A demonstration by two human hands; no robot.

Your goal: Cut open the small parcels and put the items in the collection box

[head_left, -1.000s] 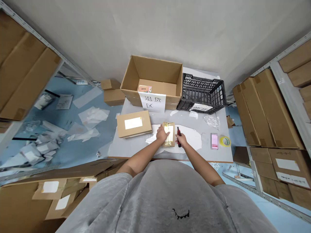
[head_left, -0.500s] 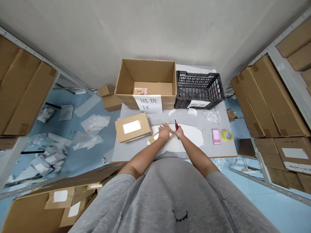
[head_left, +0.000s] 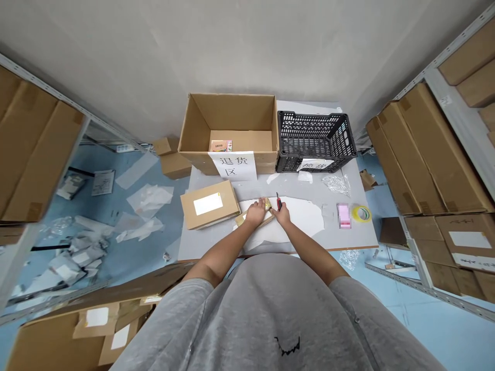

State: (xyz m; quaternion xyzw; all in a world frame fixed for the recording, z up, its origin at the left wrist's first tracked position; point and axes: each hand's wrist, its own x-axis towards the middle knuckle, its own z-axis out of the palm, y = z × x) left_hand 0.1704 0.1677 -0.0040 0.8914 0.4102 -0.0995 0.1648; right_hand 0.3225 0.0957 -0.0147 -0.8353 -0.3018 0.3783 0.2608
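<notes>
My left hand presses on a flat kraft cardboard package, which lies slanted on a white sheet. Yellow tape shows at the package's end near my fingers. My right hand grips a small red-and-black utility knife, its tip pointing away from me, right beside the package's end. The hands nearly meet there, and part of the package is hidden under them.
A taped kraft box lies left on the grey table. Behind stand an open carton with a sign and a black plastic crate. A tape roll lies right. Stocked shelves flank the table; paper litters the floor.
The package has turned from pointing away from me to lying slanted across the sheet. My hands have moved closer together, and the knife has stayed in my right hand.
</notes>
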